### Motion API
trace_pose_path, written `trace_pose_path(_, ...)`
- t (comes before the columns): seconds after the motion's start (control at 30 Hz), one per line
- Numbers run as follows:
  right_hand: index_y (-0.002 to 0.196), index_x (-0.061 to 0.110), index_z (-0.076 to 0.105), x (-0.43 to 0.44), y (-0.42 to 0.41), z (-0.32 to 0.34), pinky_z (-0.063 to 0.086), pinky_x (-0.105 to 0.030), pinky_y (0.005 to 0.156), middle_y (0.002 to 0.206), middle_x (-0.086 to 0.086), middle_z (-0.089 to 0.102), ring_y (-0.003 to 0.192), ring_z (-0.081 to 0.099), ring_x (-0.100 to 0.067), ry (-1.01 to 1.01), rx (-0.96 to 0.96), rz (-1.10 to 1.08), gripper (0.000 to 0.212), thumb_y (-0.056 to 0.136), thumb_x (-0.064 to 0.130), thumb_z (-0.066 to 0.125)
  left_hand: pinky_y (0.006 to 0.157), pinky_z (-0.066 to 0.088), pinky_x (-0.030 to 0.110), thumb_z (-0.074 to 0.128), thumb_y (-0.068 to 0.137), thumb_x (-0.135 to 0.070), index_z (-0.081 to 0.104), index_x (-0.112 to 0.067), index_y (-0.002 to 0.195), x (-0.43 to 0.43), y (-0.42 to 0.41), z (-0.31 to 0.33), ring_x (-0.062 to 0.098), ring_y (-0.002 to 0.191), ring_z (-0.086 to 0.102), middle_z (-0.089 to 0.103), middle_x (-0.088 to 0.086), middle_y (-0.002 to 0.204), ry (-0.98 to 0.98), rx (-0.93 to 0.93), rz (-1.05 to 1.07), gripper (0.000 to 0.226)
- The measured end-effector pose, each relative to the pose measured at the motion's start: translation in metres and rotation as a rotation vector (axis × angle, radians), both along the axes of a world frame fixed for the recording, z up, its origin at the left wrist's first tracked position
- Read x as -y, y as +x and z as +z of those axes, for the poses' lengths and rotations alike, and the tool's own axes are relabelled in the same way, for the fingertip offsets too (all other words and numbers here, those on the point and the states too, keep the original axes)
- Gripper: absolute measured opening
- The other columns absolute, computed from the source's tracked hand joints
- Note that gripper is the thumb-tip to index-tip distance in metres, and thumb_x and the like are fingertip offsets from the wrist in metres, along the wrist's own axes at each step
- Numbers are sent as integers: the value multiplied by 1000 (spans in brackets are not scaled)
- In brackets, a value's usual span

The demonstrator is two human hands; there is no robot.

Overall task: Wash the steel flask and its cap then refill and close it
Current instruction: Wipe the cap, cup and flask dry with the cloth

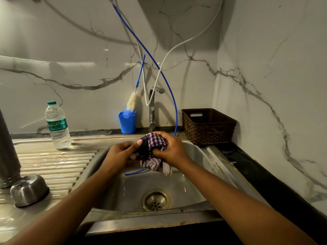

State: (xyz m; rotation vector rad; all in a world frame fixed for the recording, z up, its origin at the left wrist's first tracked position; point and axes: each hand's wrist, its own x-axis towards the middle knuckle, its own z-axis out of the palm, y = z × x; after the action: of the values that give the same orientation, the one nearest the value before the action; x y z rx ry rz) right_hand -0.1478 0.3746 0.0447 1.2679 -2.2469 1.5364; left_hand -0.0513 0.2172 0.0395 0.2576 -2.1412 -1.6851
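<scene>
Over the sink (pixel 198 188) my two hands work together on a small dark cap (pixel 144 150), half wrapped in a purple checked cloth (pixel 156 141). My left hand (pixel 122 152) grips the cap from the left, thumb on its top. The cloth is bunched around the cap's right side in my right hand (pixel 170 149), and its loose end hangs down into the basin. The tall steel flask (pixel 8 151) stands at the far left edge on the draining board, only partly in view. Beside it a steel cup-shaped lid (pixel 29 190) lies upside down.
A plastic water bottle (pixel 57 126) stands on the draining board. Behind the sink are a blue holder (pixel 127 122) with a bottle brush, the tap (pixel 152 110) and a brown basket (pixel 208 126). Blue and white tubes hang down; the blue tube (pixel 174 110) ends in the basin.
</scene>
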Motion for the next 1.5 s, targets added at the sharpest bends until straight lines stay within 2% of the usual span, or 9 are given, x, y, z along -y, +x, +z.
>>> trace_pose_path(0.1, 125, 14, 55, 2, -1, -4, 41, 0, 70, 111, -2, 64, 96, 58, -8, -30, 24, -39, 53, 75, 14, 75, 83, 55, 31, 73, 63, -47, 60, -34, 113, 4, 2, -3, 9, 96, 67, 70, -7, 106, -306, -108, 36, 53)
trace_pose_path(0.33, 129, 15, 51, 0, -1, -1, 47, -11, 84, 117, -3, 62, 101, 57, -7, 41, -28, 40, 58, 76, 15, 74, 57, 55, 21, 89, 15, -59, 66, -9, 100, 7, 1, -1, 21, 77, 72, 74, 13, 91, 281, 25, -156, 102)
trace_pose_path(0.57, 125, 13, 56, 1, -2, -4, 40, 1, 72, 112, -2, 64, 95, 56, -4, -21, 16, -23, 56, 73, 14, 76, 73, 57, 25, 78, 61, -34, 62, -29, 105, 2, 2, 2, 8, 87, 70, 73, -5, 96, -196, -73, -26, 47)
trace_pose_path(0.7, 130, 14, 51, -2, 0, 2, 45, -6, 79, 118, -2, 62, 100, 55, -3, 6, 11, 58, 57, 77, 13, 73, 66, 58, 23, 87, 41, -54, 67, -11, 102, 6, 3, 3, 18, 81, 72, 74, 9, 93, 125, -18, -145, 78)
trace_pose_path(0.8, 129, 13, 53, -3, 0, 4, 46, -10, 86, 120, -2, 62, 103, 55, -3, 0, -6, 94, 57, 77, 8, 73, 59, 58, 24, 69, 73, -38, 62, -7, 102, 3, 4, 5, 21, 69, 70, 73, 13, 87, 397, 61, -138, 43)
trace_pose_path(1.13, 127, 12, 56, 1, 2, -5, 46, -13, 86, 116, -6, 66, 103, 59, -10, 59, -126, -11, 57, 74, 20, 76, 65, 55, 21, 80, 59, -36, 66, -14, 106, 9, 2, 5, 16, 84, 71, 74, 3, 92, -28, 83, -118, 54)
trace_pose_path(1.27, 125, 8, 57, 0, -2, -3, 48, -21, 91, 116, -9, 66, 105, 61, -16, 46, -175, 45, 57, 73, 16, 77, 61, 55, 23, 91, 29, -51, 68, -8, 98, 14, 1, 4, 23, 83, 71, 73, 13, 93, 199, 102, -133, 85)
trace_pose_path(1.37, 126, 8, 57, -1, -6, -1, 44, -15, 88, 115, -11, 66, 103, 60, -14, 64, -254, 43, 57, 73, 15, 77, 61, 58, 25, 75, 61, -30, 63, -9, 104, 9, 2, 3, 26, 84, 66, 67, 17, 100, 378, 133, -106, 50)
trace_pose_path(1.5, 124, 11, 58, -4, -13, -5, 45, -18, 88, 113, -9, 66, 102, 62, -18, 80, -323, -40, 53, 74, 13, 75, 58, 58, 25, 65, 68, -28, 59, -9, 108, 8, 4, 3, 25, 83, 65, 67, 17, 98, 535, 124, -77, 44)
